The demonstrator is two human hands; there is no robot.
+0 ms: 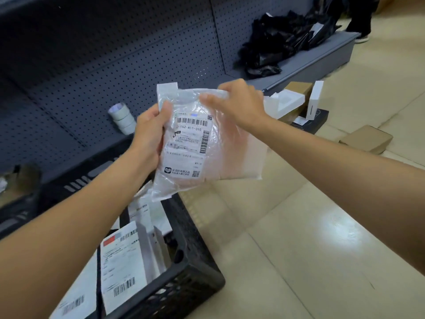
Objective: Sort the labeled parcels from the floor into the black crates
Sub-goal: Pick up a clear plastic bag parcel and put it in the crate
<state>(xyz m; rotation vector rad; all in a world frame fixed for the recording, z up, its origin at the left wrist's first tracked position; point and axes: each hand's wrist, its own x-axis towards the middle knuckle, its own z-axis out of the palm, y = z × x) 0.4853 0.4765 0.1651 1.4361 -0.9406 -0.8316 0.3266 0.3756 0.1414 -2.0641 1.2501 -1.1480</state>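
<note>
One clear plastic parcel (195,143) held in two hands above a black crate (193,261).

The parcel, label facing up, is gripped along its left edge by the left hand (149,134) and pinched at its top edge by the right hand (239,102). Several labeled parcels (122,256) are contained in the crate on the floor. Tape rolls (122,118) are stacked on the grey shelf (310,63); boxes (365,139) are scattered on the tiles.

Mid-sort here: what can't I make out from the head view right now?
- Clear plastic parcel: label's small print too blurred; contents veiled by plastic.
- Black lattice crate: near end cut off by bottom edge; left forearm covers part.
- Left crate: blurred.
- Both hands, left hand, right hand, cover the parcel's edges.
</note>
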